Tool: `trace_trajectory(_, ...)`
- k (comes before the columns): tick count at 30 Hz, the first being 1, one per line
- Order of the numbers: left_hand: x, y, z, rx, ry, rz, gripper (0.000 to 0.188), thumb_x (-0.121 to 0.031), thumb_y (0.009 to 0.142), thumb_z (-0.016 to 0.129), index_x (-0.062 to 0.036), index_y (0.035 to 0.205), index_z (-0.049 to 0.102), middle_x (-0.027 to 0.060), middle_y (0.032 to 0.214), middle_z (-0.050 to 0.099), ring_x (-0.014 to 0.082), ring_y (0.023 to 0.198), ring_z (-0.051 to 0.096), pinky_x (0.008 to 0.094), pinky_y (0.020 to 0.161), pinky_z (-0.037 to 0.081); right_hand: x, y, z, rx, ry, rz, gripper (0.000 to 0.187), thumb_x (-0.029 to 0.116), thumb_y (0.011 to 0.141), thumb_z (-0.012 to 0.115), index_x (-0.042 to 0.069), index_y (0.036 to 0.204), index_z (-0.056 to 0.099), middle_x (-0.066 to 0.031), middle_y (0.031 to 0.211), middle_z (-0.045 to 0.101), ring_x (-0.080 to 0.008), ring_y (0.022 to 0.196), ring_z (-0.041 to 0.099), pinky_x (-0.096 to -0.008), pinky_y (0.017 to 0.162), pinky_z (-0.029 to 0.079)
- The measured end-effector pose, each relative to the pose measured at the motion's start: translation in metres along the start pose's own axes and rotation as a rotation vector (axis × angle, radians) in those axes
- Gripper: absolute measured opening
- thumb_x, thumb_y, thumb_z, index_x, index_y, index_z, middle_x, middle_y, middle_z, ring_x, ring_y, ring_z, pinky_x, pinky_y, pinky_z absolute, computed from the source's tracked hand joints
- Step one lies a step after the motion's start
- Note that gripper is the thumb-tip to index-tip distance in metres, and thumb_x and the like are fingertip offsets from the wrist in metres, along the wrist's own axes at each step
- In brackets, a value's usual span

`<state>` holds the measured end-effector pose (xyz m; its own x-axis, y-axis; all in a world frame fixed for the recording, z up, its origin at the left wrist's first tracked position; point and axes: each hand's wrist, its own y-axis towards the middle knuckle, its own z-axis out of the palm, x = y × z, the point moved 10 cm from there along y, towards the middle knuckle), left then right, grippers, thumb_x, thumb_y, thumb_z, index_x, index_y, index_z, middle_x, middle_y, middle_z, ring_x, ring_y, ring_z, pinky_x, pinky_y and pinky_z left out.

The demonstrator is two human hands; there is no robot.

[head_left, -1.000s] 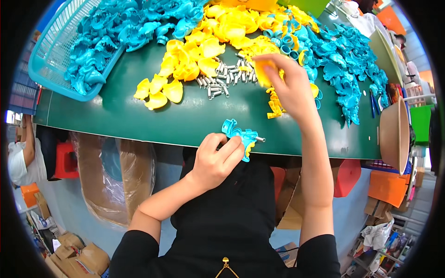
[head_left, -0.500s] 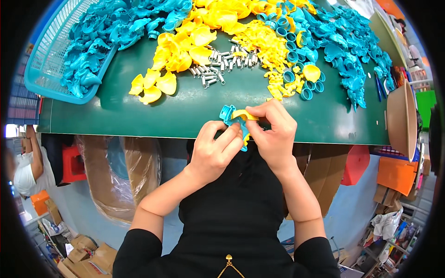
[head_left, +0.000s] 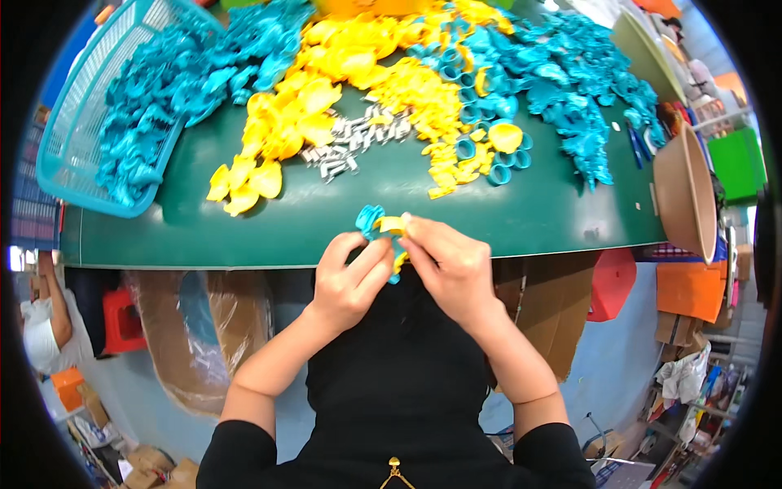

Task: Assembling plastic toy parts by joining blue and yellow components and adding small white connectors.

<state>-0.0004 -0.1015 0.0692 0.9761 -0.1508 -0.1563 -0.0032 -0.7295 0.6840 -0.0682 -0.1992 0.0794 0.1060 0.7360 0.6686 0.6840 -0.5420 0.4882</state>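
Note:
Over the near edge of the green table (head_left: 301, 232), my left hand (head_left: 349, 281) is closed on a blue plastic part (head_left: 369, 218) with a ribbed round end. My right hand (head_left: 453, 270) pinches a curved yellow plastic strip (head_left: 392, 225) between thumb and fingers, against the blue part. Below the fingers, more yellow and a bit of blue show between the hands; whether they belong to the same part is hidden. Beyond the hands lie several small silver springs (head_left: 350, 140), a heap of yellow shell-shaped pieces (head_left: 285, 126) and small yellow pieces (head_left: 444, 167).
A blue basket (head_left: 61, 167) with blue moulded pieces stands at the far left. Blue rings (head_left: 499, 174) and a heap of blue pieces (head_left: 582, 134) lie to the right, near a tan tub (head_left: 684, 196). A red stool (head_left: 612, 285) stands below the table. Another person's arm (head_left: 57, 301) shows at far left.
The whole view has shifted, with table and hands appearing lower and hands a little farther left. Both hands keep their grip on the blue part and yellow strip.

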Motion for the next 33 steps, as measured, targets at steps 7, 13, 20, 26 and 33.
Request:
trace_trajectory(7,0.014,-0.030,0.033,0.038,-1.678,-1.052,0.089,-0.075,0.091,0.044,-0.0009,0.141,0.038,0.0148,0.114,0.061,0.0252,0.084,0.067,0.0331,0.069,0.053,0.024,0.005,-0.046,0.031,0.014,-0.168,0.027,-0.005,0.077,0.073,-0.001,0.104,0.072,-0.0153,0.100,0.073,-0.0294,0.085,0.073,-0.0343,0.070,0.058)
trace_trajectory(13,-0.047,-0.034,0.067,0.458,-2.710,-1.152,0.055,-0.037,0.103,0.045,-0.0015,0.145,0.038,0.0253,0.135,0.055,0.0354,0.092,0.069,0.0354,0.074,0.057,-0.011,0.032,-0.051,0.367,-0.147,-0.211,0.023,0.013,0.086,0.069,0.005,0.107,0.071,-0.0127,0.103,0.073,-0.0310,0.083,0.070,-0.0372,0.071,0.057)
trace_trajectory(20,-0.042,-0.024,0.074,0.281,-2.451,-1.147,0.059,-0.031,0.095,0.057,-0.0007,0.142,0.039,0.0267,0.141,0.048,0.0438,0.105,0.065,0.0419,0.086,0.058,-0.151,0.122,-0.080,0.116,-0.747,0.295,0.035,0.026,0.083,0.074,0.008,0.113,0.073,-0.0176,0.107,0.071,-0.0332,0.097,0.069,-0.0433,0.087,0.055)
trace_trajectory(26,-0.054,-0.028,0.070,0.333,-2.605,-1.080,0.047,-0.023,0.095,0.062,-0.0017,0.132,0.043,0.0288,0.148,0.039,0.0467,0.120,0.058,0.0420,0.092,0.058,-0.151,0.136,-0.093,-0.028,-0.652,0.281,0.032,0.013,0.074,0.072,0.004,0.105,0.075,-0.0157,0.106,0.072,-0.0316,0.096,0.070,-0.0392,0.086,0.056)
trace_trajectory(33,-0.033,-0.018,0.058,0.168,-2.703,-0.991,0.045,-0.016,0.091,0.066,-0.0032,0.129,0.046,0.0300,0.149,0.036,0.0461,0.128,0.052,0.0471,0.099,0.054,-0.059,0.055,-0.131,-0.295,-0.606,-0.110,0.032,-0.006,0.079,0.065,0.004,0.109,0.073,-0.0098,0.113,0.071,-0.0264,0.089,0.070,-0.0322,0.077,0.056)
